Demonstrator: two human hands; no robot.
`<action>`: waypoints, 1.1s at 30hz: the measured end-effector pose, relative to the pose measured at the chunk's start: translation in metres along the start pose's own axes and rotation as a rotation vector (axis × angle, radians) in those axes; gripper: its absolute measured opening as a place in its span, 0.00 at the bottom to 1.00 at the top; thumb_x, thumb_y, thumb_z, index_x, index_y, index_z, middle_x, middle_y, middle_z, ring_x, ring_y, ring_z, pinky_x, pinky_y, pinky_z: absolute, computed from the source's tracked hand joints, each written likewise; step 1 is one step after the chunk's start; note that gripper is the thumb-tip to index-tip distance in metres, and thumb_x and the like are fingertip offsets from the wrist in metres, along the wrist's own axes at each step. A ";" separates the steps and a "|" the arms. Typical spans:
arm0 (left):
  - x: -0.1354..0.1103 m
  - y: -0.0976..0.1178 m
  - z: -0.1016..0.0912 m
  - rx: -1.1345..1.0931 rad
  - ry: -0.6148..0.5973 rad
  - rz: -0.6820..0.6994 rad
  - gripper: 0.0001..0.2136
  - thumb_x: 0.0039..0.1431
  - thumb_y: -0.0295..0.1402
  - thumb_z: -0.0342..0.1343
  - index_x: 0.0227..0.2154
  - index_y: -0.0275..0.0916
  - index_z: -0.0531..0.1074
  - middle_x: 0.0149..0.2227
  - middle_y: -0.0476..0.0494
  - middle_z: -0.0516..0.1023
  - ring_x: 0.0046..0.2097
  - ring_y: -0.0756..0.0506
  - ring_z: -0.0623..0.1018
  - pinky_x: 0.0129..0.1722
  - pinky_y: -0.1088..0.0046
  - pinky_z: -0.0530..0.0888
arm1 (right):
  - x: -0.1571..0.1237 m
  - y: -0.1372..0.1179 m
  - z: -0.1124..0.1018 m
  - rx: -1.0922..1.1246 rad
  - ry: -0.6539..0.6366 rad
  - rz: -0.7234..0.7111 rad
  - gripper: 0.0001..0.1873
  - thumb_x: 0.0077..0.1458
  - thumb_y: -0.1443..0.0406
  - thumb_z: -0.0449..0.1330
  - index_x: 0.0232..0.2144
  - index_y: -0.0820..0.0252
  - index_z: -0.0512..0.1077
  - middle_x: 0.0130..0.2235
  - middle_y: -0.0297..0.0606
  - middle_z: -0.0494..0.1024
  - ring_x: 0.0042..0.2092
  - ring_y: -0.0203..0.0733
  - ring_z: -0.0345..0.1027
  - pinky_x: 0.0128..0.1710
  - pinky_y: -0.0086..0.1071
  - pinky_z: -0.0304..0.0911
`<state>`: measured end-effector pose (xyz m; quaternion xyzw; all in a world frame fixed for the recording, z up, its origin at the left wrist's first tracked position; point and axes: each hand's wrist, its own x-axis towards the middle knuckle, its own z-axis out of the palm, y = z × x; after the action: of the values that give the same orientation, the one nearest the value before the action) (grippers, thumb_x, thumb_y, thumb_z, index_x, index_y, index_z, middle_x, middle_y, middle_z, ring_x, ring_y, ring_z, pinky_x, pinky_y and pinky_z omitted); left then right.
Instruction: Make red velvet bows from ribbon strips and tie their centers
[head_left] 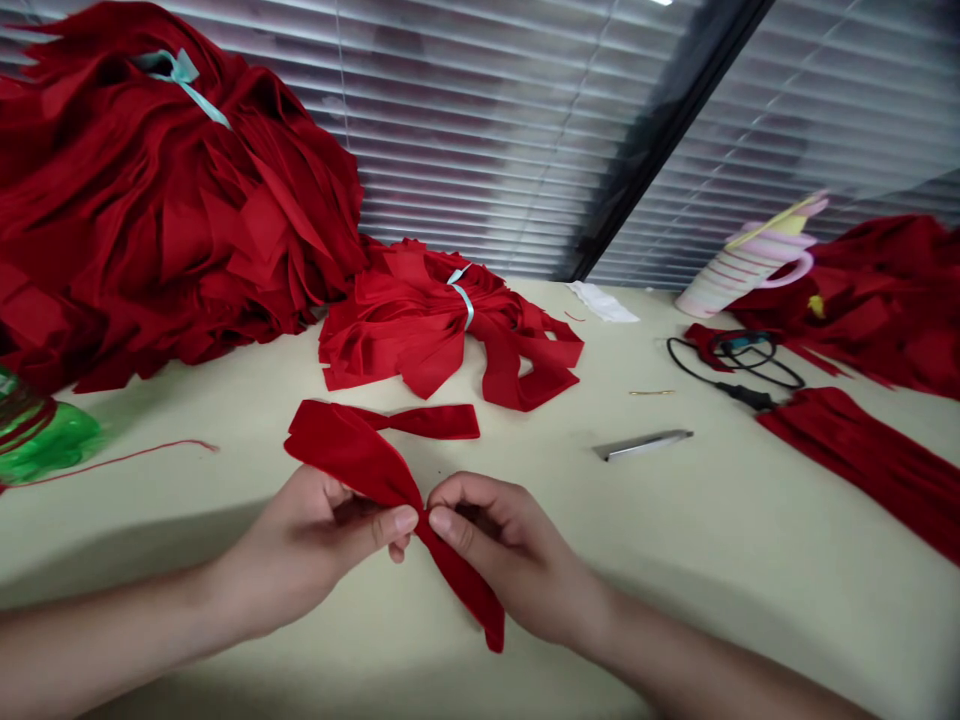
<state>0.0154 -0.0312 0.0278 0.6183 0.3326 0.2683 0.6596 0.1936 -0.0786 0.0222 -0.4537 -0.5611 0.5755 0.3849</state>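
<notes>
Between my two hands is a red velvet ribbon (pixel 375 462), gathered narrow at its middle. My left hand (pixel 330 535) is closed, its thumb and fingers pinching the ribbon just left of the gather. On the other side of the gather, my right hand (pixel 502 540) is closed too, thumb against forefinger on the cloth. One wide end of the ribbon points up and left, the other hangs down to the right. Just behind it on the table lies a second red ribbon (pixel 439 421), also narrowed at one spot.
A large heap of red ribbons (pixel 172 200) and a smaller tied bundle (pixel 412 320) stand at the back. To the right lie tweezers (pixel 649 443), a black cable (pixel 739 390), a striped cup (pixel 739 270) and more red cloth (pixel 862 450). A green bottle (pixel 45 435) with red thread is left.
</notes>
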 end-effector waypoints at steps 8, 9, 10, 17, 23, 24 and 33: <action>0.000 -0.005 0.001 -0.181 0.013 -0.190 0.08 0.54 0.37 0.59 0.28 0.38 0.76 0.28 0.47 0.78 0.32 0.50 0.76 0.35 0.75 0.73 | 0.002 0.005 -0.003 -0.132 0.157 -0.048 0.10 0.56 0.61 0.56 0.26 0.62 0.68 0.24 0.31 0.68 0.25 0.30 0.58 0.24 0.25 0.56; 0.000 -0.005 0.001 -0.195 0.007 -0.203 0.08 0.54 0.38 0.59 0.28 0.38 0.76 0.27 0.47 0.78 0.32 0.50 0.75 0.35 0.75 0.73 | 0.001 0.005 -0.003 -0.197 0.183 -0.100 0.09 0.56 0.62 0.56 0.27 0.62 0.69 0.24 0.31 0.69 0.25 0.30 0.59 0.24 0.25 0.57; 0.000 -0.005 0.001 -0.196 -0.001 -0.201 0.08 0.54 0.37 0.59 0.27 0.38 0.76 0.27 0.47 0.77 0.31 0.50 0.75 0.34 0.76 0.73 | 0.000 0.005 -0.003 -0.273 0.203 -0.154 0.09 0.56 0.63 0.55 0.27 0.61 0.69 0.25 0.32 0.69 0.26 0.31 0.60 0.25 0.26 0.57; 0.001 -0.009 0.004 -0.123 0.028 -0.102 0.05 0.54 0.33 0.59 0.25 0.39 0.75 0.24 0.52 0.75 0.29 0.53 0.73 0.32 0.79 0.71 | -0.001 0.009 -0.004 -0.598 0.320 -0.540 0.02 0.53 0.70 0.59 0.32 0.61 0.70 0.30 0.36 0.71 0.33 0.34 0.65 0.33 0.28 0.63; -0.001 -0.020 0.007 -0.045 0.061 -0.022 0.05 0.53 0.31 0.58 0.24 0.38 0.74 0.24 0.51 0.73 0.29 0.53 0.71 0.31 0.80 0.70 | -0.005 0.012 0.001 -0.932 0.289 -0.645 0.07 0.55 0.74 0.54 0.30 0.64 0.71 0.31 0.39 0.71 0.33 0.38 0.62 0.36 0.37 0.58; -0.001 -0.021 0.008 -0.033 0.072 -0.014 0.05 0.53 0.31 0.58 0.24 0.38 0.74 0.24 0.51 0.73 0.29 0.53 0.70 0.30 0.80 0.69 | -0.006 0.012 0.002 -0.947 0.283 -0.650 0.08 0.55 0.75 0.53 0.29 0.65 0.71 0.30 0.39 0.71 0.33 0.38 0.61 0.35 0.37 0.57; -0.006 -0.021 0.012 0.117 0.155 -0.021 0.07 0.54 0.34 0.58 0.23 0.37 0.72 0.25 0.48 0.75 0.30 0.49 0.73 0.31 0.77 0.70 | -0.004 0.012 0.005 -0.878 0.233 -0.528 0.11 0.55 0.75 0.48 0.29 0.64 0.70 0.30 0.40 0.69 0.34 0.39 0.59 0.35 0.37 0.55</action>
<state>0.0197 -0.0448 0.0079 0.6295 0.4042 0.2884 0.5977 0.1904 -0.0851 0.0107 -0.4765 -0.7981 0.1152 0.3504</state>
